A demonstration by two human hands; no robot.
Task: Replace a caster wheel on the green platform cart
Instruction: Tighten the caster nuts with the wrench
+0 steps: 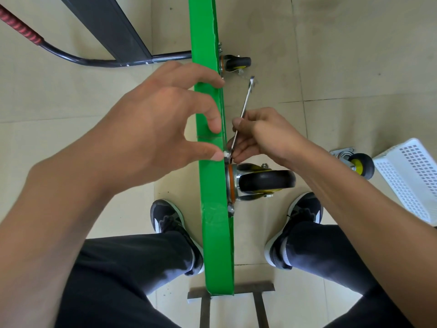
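Tiled floor (331,55) holds spare caster (357,163), white basket (411,181); right hand (262,138) grips wrench (246,102).
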